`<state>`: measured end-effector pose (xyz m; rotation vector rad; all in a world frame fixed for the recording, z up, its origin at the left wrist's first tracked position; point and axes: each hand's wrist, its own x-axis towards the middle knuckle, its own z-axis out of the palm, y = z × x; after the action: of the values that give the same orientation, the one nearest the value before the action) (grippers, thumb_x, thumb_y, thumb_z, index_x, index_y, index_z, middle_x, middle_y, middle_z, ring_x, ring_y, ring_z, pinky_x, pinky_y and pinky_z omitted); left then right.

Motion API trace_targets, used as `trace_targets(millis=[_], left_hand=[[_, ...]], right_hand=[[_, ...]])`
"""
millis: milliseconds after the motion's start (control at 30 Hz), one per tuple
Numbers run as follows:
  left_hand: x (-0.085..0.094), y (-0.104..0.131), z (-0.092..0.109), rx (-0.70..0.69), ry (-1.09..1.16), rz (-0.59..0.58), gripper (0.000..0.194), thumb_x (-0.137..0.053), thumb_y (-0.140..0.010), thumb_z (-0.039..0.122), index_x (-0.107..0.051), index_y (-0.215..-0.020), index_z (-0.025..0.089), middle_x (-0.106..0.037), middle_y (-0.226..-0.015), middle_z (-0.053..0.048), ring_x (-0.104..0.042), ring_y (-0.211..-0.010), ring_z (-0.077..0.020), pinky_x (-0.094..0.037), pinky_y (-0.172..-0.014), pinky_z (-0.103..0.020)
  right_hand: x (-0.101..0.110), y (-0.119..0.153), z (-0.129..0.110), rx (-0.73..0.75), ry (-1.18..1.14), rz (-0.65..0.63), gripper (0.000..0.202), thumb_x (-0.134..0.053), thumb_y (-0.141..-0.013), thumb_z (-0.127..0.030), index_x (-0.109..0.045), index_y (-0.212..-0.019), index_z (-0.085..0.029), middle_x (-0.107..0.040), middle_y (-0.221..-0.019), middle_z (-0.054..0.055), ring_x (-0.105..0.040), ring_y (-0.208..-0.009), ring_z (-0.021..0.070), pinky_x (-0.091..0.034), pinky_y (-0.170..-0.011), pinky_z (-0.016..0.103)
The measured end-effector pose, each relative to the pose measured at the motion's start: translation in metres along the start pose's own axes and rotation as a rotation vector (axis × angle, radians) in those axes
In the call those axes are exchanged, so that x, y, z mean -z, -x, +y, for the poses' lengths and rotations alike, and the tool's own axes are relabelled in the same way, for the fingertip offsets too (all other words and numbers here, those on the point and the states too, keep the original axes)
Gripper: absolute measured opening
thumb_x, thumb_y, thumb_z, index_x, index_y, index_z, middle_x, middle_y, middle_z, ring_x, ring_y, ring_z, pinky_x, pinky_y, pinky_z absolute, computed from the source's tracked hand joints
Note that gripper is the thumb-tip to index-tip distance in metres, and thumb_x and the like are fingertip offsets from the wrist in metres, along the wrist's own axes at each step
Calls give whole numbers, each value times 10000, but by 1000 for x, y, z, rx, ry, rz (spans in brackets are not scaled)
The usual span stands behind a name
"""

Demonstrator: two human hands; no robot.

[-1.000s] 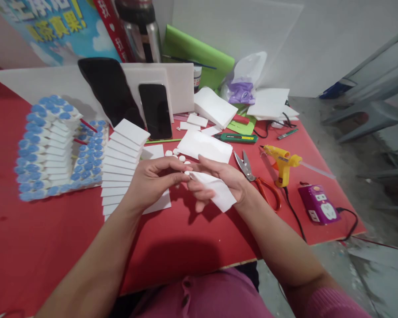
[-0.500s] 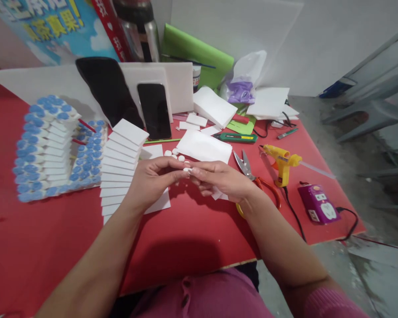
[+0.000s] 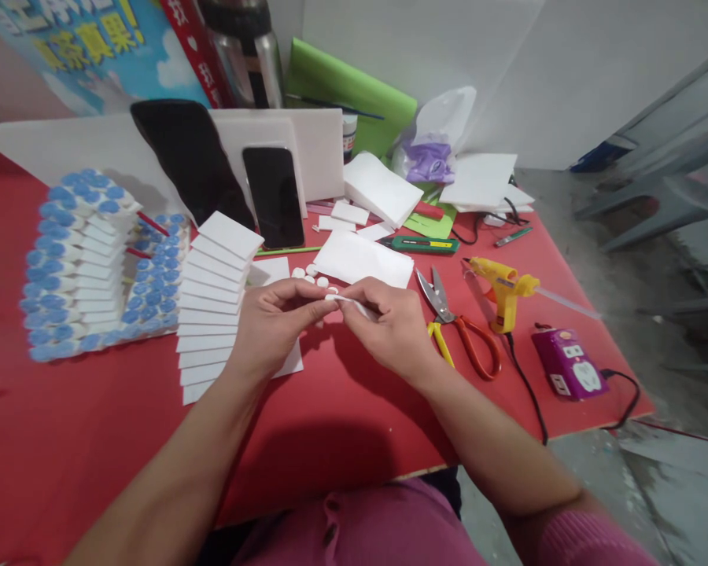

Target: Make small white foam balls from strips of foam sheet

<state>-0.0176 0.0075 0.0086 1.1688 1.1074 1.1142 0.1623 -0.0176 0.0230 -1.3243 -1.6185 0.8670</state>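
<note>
Pinch grip, both hands closed on one item: left hand [image 3: 264, 318] and right hand [image 3: 392, 322] meet fingertip to fingertip over the work, holding a thin white paper piece [image 3: 363, 308] between them. Left thumb and forefinger press on its small, pale, rounded end; right thumb and fingers grip the length that runs off to the right, partly covered by the knuckles. The paper is held up above a red-topped table [image 3: 123, 432], near its middle. Just beyond the fingertips, a little cluster of small round white pieces [image 3: 322, 281]; behind these, a flat stack of white paper sheets [image 3: 363, 259]. Beside the left wrist, a fanned row of white rectangular cards [image 3: 212, 306], overlapping like steps. Farther left, a built form of white rolls with blue ends [image 3: 53, 303], stacked in tiers. Right of the right hand, metal-bladed scissors with one red and one yellow handle [image 3: 477, 351], blades apart; beyond them, a yellow glue gun [image 3: 503, 295] and a purple power socket block [image 3: 569, 365]. A green box cutter [image 3: 428, 245] lies near the paper stack. At the back, a dark-screened phone [image 3: 274, 196] leans against pale boards [image 3: 324, 153].
</note>
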Motion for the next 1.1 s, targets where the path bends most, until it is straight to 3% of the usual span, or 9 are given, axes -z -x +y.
trace_targets(millis=[133,367,600,800,900,1000,1100], left_hand=[[-1,1,2,-6,73,-35,208,-959,-651,251,-790,-755,189,-761,-795,-21,-673,-625,-134,-571,-586,-247],[5,-2,7,27,134,-131,193,-950,-644,167,-790,-750,181,-735,-725,-2,-687,-578,-125,-573,-555,-220],[2,-1,1,-70,120,-105,132,-908,-699,126,-818,-734,215,-743,-718,10,-670,-549,-114,-566,-582,-237],[-7,5,7,-141,38,-56,96,-814,-827,139,-832,-796,228,-747,-674,5,-711,-665,-152,-608,-734,-285],[-5,4,9,-118,30,-108,95,-762,-888,171,-843,-867,215,-776,-711,-19,-739,-702,-172,-624,-752,-304],[0,1,5,-46,98,-163,62,-796,-858,184,-846,-885,209,-784,-720,-29,-753,-680,-193,-632,-707,-318],[3,-1,0,-21,114,-186,174,-801,-848,170,-859,-998,235,-785,-717,-21,-748,-656,-192,-628,-688,-323]], right_hand=[[5,1,-1,186,57,-40,140,-605,-942,-193,-743,-920,-194,-774,-857,23,-658,-709,136,-477,-669,255],[15,-5,3,308,-1,-149,145,-636,-992,-202,-756,-910,-194,-777,-844,12,-708,-762,133,-515,-717,239],[10,-4,2,197,-79,-93,109,-679,-969,-231,-771,-921,-197,-794,-863,13,-719,-756,137,-529,-675,237],[7,-4,1,132,-121,-4,84,-696,-947,-238,-760,-920,-190,-794,-839,12,-727,-762,144,-548,-706,252],[9,-5,0,158,-97,4,89,-696,-949,-233,-762,-908,-190,-793,-837,12,-726,-765,141,-547,-708,249],[12,-6,1,187,-76,-46,90,-697,-949,-242,-765,-908,-199,-802,-884,20,-735,-798,155,-558,-731,267],[14,-7,1,188,-104,-85,125,-674,-970,-264,-760,-895,-213,-799,-867,14,-743,-816,166,-571,-773,291]])
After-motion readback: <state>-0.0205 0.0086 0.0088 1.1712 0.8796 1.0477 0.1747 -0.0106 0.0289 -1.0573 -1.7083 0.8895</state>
